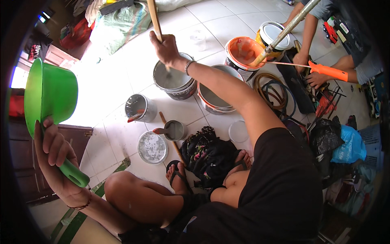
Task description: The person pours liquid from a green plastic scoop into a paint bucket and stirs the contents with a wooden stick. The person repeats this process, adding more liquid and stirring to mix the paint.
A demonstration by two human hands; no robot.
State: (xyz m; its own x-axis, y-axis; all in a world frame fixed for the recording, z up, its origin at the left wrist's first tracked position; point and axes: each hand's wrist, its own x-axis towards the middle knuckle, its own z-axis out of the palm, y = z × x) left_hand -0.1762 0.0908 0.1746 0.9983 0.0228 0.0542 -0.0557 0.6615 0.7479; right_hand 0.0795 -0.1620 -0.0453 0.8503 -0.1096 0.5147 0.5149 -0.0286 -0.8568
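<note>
My left hand (57, 150) grips the handle of a green plastic dipper (50, 91), held up at the left side. My right hand (164, 51) is closed round an upright wooden stick (153, 14), whose lower end is down in a bucket with grey contents (174, 93). Just right of it stands a bucket with an orange-stained rim (215, 110), partly behind my forearm. Nearer me are a metal-grey pot (149, 114) with a brush, a small cup (181, 136) with another brush, and a round lid (148, 158) smeared pale grey.
A co-worker's hands (315, 79) are among tools at right, near an orange-handled tool (333, 73). Orange (245, 46) and yellow (274, 34) buckets, coiled hoses (274, 91) and plastic bags (347, 144) lie around. Sacks (118, 28) are at the back. Dark cloth (207, 154) lies between my feet.
</note>
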